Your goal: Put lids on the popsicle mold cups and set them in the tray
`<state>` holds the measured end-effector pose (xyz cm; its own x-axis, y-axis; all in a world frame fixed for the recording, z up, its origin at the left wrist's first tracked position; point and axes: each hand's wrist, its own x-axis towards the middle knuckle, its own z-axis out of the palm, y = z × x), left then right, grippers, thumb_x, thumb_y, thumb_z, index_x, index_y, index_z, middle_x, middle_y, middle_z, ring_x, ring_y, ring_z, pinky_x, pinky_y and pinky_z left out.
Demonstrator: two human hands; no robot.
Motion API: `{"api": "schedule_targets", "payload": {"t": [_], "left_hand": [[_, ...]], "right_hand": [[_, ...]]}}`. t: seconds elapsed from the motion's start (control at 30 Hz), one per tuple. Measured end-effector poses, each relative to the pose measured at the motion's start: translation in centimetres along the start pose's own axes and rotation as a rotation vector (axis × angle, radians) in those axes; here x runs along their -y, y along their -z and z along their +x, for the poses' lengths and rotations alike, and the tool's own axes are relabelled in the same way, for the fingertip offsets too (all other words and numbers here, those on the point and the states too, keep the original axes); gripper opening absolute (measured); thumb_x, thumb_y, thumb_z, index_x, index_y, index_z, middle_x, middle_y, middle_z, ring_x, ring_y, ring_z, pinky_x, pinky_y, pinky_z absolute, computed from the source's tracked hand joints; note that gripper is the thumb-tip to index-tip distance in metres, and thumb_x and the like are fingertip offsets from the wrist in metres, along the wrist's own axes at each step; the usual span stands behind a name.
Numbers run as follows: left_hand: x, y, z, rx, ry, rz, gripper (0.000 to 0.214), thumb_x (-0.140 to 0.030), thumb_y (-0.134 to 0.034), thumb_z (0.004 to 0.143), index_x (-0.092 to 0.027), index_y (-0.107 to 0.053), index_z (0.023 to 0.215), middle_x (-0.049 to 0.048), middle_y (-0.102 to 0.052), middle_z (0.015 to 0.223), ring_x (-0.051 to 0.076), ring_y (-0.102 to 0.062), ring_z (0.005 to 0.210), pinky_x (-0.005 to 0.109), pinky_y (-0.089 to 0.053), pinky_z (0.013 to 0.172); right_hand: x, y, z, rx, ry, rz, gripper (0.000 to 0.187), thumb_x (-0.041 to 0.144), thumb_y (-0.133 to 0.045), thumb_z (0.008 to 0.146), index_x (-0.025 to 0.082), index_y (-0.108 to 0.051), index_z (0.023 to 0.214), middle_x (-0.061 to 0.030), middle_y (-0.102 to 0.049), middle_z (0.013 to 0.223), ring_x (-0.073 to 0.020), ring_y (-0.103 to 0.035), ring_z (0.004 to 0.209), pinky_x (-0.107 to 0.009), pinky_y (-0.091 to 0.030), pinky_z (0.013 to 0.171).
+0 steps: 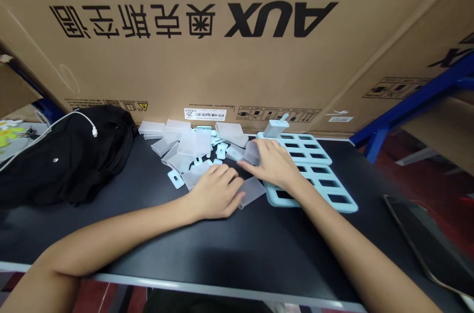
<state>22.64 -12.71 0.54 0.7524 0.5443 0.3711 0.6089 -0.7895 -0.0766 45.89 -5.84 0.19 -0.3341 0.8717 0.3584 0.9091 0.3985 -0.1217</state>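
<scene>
On a black table (207,249) lies a pile of frosted clear plastic covers (185,145) mixed with small light-blue plastic pieces (175,178). My left hand (217,192) is curled, palm down, with its fingers on one clear cover (253,190). To its right, my right hand (274,165) rests palm down over the near left corner of a light-blue tray with rectangular slots (322,175), its fingertips touching another clear cover (252,152). One blue piece (276,127) stands upright in the tray's far corner.
A large brown AUX cardboard box (237,36) stands right behind the pile. A black bag (62,160) with a white cable (83,118) lies at the left. A dark phone (425,239) lies at the right edge. Blue metal bars (414,105) run at the right.
</scene>
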Motion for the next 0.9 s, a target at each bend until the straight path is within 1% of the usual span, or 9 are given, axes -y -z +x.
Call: {"api": "schedule_targets", "payload": {"t": [0.07, 0.13, 0.27, 0.37, 0.47, 0.57, 0.67, 0.8, 0.9], "left_hand": [[0.6, 0.4, 0.2, 0.035, 0.089, 0.092, 0.031, -0.034, -0.047, 0.105, -0.012, -0.069, 0.104, 0.0135, -0.066, 0.1, 0.031, -0.06, 0.1, 0.045, -0.046, 0.091], [1.1, 0.7, 0.3, 0.053, 0.139, 0.135, 0.031, -0.032, -0.048, 0.105, -0.012, -0.07, 0.096, 0.0151, -0.067, 0.096, 0.033, -0.06, 0.102, 0.048, -0.044, 0.096], [1.3, 0.7, 0.3, 0.064, 0.147, 0.106, 0.034, -0.033, -0.049, 0.105, -0.012, -0.072, 0.092, 0.0155, -0.069, 0.093, 0.033, -0.062, 0.103, 0.052, -0.04, 0.108], [1.1, 0.7, 0.3, 0.078, 0.126, 0.083, 0.033, -0.034, -0.05, 0.106, -0.013, -0.073, 0.095, 0.0139, -0.071, 0.094, 0.031, -0.063, 0.101, 0.051, -0.038, 0.111], [1.0, 0.8, 0.3, 0.105, 0.065, 0.034, 0.028, -0.029, -0.05, 0.106, -0.013, -0.072, 0.097, 0.0122, -0.073, 0.098, 0.028, -0.064, 0.1, 0.048, -0.041, 0.108], [1.0, 0.8, 0.3, 0.127, -0.011, 0.002, 0.024, -0.024, -0.051, 0.105, -0.014, -0.071, 0.1, 0.0114, -0.074, 0.103, 0.028, -0.064, 0.105, 0.046, -0.041, 0.108], [0.8, 0.8, 0.2, 0.13, -0.054, -0.006, 0.024, -0.025, -0.051, 0.105, -0.013, -0.071, 0.103, 0.011, -0.075, 0.105, 0.028, -0.066, 0.107, 0.045, -0.042, 0.106], [0.3, 1.2, 0.2, 0.157, -0.094, -0.018, 0.03, -0.032, -0.05, 0.107, -0.013, -0.072, 0.101, 0.0104, -0.076, 0.105, 0.027, -0.067, 0.1, 0.044, -0.046, 0.099], [-0.1, 1.5, 0.2, 0.179, -0.117, -0.032, 0.031, -0.034, -0.05, 0.107, -0.012, -0.072, 0.1, 0.01, -0.076, 0.106, 0.027, -0.068, 0.1, 0.043, -0.047, 0.095]], "right_hand": [[-0.1, -0.3, -0.2, 0.031, -0.011, -0.017, 0.076, 0.076, -0.054, 0.09, 0.015, -0.056, 0.135, -0.0215, -0.067, 0.128, -0.0421, -0.058, 0.117, -0.054, -0.048, 0.097], [-0.3, -0.4, -0.4, 0.04, -0.014, -0.021, 0.073, 0.072, -0.053, 0.091, 0.014, -0.055, 0.136, -0.0224, -0.067, 0.129, -0.0428, -0.057, 0.119, -0.054, -0.047, 0.097], [-0.5, -0.7, -0.6, 0.035, -0.021, -0.012, 0.074, 0.069, -0.053, 0.092, 0.015, -0.051, 0.144, -0.0223, -0.067, 0.131, -0.0436, -0.056, 0.121, -0.056, -0.046, 0.098], [-0.4, -1.0, -0.7, 0.028, -0.029, 0.02, 0.079, 0.07, -0.055, 0.091, 0.016, -0.047, 0.148, -0.0224, -0.065, 0.133, -0.0441, -0.055, 0.123, -0.058, -0.046, 0.099], [-0.6, -1.0, -0.8, 0.022, -0.023, 0.061, 0.081, 0.069, -0.058, 0.088, 0.014, -0.046, 0.146, -0.0237, -0.062, 0.13, -0.0433, -0.057, 0.12, -0.057, -0.048, 0.098], [-0.7, -0.8, -0.8, 0.035, 0.018, 0.094, 0.072, 0.06, -0.059, 0.09, 0.012, -0.048, 0.142, -0.0231, -0.06, 0.128, -0.0408, -0.058, 0.12, -0.054, -0.049, 0.1], [-0.8, -0.6, -0.9, 0.065, 0.042, 0.108, 0.067, 0.054, -0.061, 0.091, 0.015, -0.048, 0.144, -0.0222, -0.058, 0.132, -0.0403, -0.057, 0.126, -0.053, -0.049, 0.102], [-0.6, -0.5, -1.0, 0.107, 0.03, 0.08, 0.069, 0.051, -0.061, 0.092, 0.019, -0.044, 0.151, -0.0226, -0.055, 0.143, -0.0424, -0.054, 0.132, -0.058, -0.047, 0.103], [-0.3, -0.5, -0.9, 0.137, 0.032, 0.07, 0.057, 0.047, -0.057, 0.096, 0.025, -0.052, 0.148, -0.0212, -0.053, 0.146, -0.0412, -0.056, 0.131, -0.059, -0.047, 0.102]]}}
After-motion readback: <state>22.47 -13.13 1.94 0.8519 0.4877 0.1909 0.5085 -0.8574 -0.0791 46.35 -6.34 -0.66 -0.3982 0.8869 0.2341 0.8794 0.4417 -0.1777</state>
